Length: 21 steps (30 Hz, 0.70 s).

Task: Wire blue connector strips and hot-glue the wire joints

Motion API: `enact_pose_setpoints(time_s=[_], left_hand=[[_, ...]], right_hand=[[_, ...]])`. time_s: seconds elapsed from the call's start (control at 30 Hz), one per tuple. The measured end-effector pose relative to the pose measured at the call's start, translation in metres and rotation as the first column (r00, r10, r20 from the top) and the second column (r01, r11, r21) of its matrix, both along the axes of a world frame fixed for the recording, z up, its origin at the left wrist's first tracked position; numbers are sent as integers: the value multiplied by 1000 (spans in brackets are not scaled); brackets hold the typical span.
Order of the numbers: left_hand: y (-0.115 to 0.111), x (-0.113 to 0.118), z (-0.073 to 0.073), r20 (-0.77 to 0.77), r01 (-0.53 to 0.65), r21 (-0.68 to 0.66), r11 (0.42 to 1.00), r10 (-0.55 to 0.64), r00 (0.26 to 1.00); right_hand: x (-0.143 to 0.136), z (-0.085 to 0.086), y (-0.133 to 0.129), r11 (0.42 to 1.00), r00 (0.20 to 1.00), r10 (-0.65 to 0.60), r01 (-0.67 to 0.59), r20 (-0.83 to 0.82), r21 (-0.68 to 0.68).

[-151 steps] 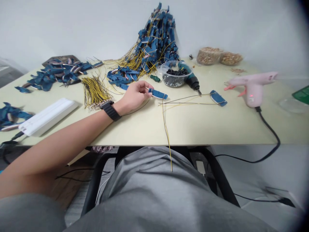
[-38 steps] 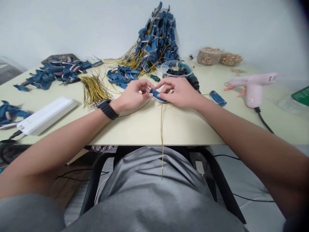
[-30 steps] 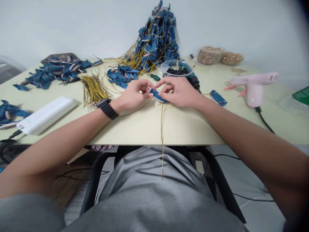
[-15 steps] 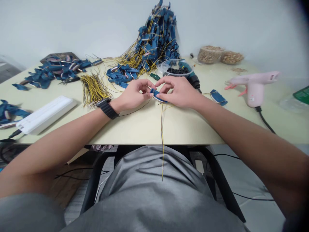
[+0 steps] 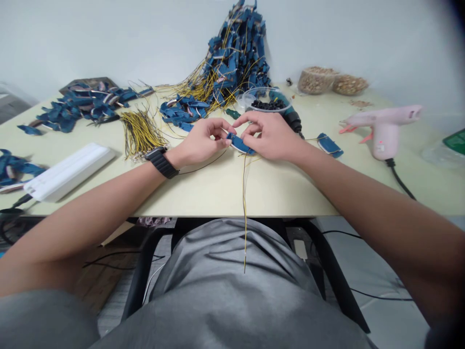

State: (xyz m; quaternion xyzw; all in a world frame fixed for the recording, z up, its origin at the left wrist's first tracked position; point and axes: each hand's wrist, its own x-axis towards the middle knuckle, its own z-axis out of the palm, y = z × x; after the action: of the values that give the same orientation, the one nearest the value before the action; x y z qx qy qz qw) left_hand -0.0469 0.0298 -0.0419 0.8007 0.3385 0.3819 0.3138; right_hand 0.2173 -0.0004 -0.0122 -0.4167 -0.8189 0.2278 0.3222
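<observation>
My left hand (image 5: 201, 143), with a black watch on its wrist, and my right hand (image 5: 271, 137) meet over a small blue piece (image 5: 240, 144) at the middle of the cream table (image 5: 225, 186). Both pinch that piece between fingers and thumb. A thin yellow and black wire (image 5: 244, 203) runs from the piece down over the table's front edge onto my grey shirt. A second blue piece (image 5: 328, 144) with wires lies just right of my right hand.
A tall heap of wired blue pieces (image 5: 234, 58) leans on the back wall. More blue pieces (image 5: 78, 104) lie far left, beside a yellow wire bundle (image 5: 141, 132) and a white box (image 5: 67, 170). A clear bowl (image 5: 264, 102), a pink glue gun (image 5: 381, 128) and two tubs (image 5: 332, 82) stand right.
Five seconds ago only my left hand held the blue piece. My right hand has since come in and taken hold of it too; in the last second the hands barely move.
</observation>
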Motion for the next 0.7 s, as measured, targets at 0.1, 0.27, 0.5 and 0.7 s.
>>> enact_pose_setpoints(time_s=[0.1, 0.27, 0.5, 0.7], left_hand=[[0, 0, -1, 18, -5, -2, 1000, 5, 1000], [0, 0, 0, 15, -1, -3, 1000, 1, 1000], [-1, -1, 2, 9, -19, 20, 1000, 19, 1000], [-3, -1, 2, 39, -2, 19, 1000, 1, 999]], right_hand=[[1, 1, 2, 1000, 1000, -31, 31, -1, -3], [4, -1, 6, 997, 997, -57, 54, -48, -61], [2, 0, 0, 992, 994, 34, -45, -104, -114], [1, -1, 0, 988, 992, 26, -45, -127, -145]])
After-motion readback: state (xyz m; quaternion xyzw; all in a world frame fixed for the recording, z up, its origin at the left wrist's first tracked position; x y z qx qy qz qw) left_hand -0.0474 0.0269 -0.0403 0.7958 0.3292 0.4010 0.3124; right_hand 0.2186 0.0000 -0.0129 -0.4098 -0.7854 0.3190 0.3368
